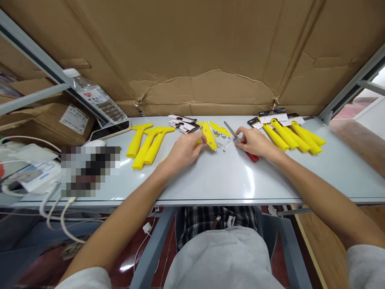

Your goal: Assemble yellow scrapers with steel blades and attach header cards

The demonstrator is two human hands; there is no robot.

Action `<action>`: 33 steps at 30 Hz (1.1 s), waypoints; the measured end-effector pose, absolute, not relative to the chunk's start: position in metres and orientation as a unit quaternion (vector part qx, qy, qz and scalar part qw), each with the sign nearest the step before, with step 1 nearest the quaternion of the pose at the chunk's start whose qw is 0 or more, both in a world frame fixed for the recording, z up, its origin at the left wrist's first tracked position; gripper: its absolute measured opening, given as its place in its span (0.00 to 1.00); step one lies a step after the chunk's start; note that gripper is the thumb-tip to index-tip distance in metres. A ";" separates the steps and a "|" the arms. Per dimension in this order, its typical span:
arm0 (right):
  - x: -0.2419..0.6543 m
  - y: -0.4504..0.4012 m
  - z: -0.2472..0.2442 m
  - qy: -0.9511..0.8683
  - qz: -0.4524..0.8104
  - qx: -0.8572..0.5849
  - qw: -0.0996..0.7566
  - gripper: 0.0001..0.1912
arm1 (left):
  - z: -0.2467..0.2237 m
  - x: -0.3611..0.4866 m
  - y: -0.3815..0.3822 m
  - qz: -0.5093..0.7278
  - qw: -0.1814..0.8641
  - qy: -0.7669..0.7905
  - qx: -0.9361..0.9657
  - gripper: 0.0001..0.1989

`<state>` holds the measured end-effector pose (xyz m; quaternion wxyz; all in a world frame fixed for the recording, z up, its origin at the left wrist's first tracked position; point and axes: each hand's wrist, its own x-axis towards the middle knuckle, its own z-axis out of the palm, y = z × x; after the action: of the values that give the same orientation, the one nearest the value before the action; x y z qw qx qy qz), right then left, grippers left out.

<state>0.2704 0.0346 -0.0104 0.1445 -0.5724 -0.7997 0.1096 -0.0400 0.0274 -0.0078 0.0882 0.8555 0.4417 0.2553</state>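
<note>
My left hand (189,149) is closed on the handle of a yellow scraper (208,135), whose wide head has a metal strip along its edge. A screwdriver (252,156) with a red handle is pinched in my right hand (252,140), its metal shaft pointing up and to the left. Between my hands lie several small screws (224,137) and a thin metal blade (226,143). More yellow head pieces (221,129) lie just behind the scraper, partly hidden by it.
Yellow handles (148,150) lie at left, beside black-and-white cards (184,123). Several carded scrapers (284,134) lie at right. A phone (111,130), a water bottle (99,98) and cables (64,214) are at far left. Cardboard (192,52) walls the back of the table (210,180).
</note>
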 end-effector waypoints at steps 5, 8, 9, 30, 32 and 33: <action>0.269 0.034 -0.009 -0.795 0.113 -0.580 0.141 0.18 | -0.013 -0.040 0.029 0.276 0.102 0.419 0.859 0.03; 0.268 0.032 -0.008 -0.790 0.117 -0.585 0.140 0.18 | -0.015 -0.040 0.029 0.283 0.100 0.423 0.855 0.05; 0.268 0.032 -0.008 -0.790 0.117 -0.586 0.140 0.18 | -0.015 -0.041 0.029 0.282 0.097 0.421 0.857 0.07; 0.266 0.030 -0.006 -0.788 0.105 -0.595 0.123 0.17 | -0.022 -0.040 0.026 0.257 0.034 0.354 0.899 0.16; 0.266 0.030 -0.006 -0.788 0.105 -0.594 0.124 0.17 | -0.022 -0.040 0.025 0.253 0.035 0.352 0.900 0.18; 0.266 0.030 -0.006 -0.789 0.104 -0.593 0.124 0.17 | -0.022 -0.040 0.024 0.251 0.037 0.351 0.901 0.19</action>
<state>0.2656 0.0301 -0.0057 0.1245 -0.5931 -0.7886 0.1041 -0.0400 0.0244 -0.0217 0.0373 0.9011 0.3515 0.2512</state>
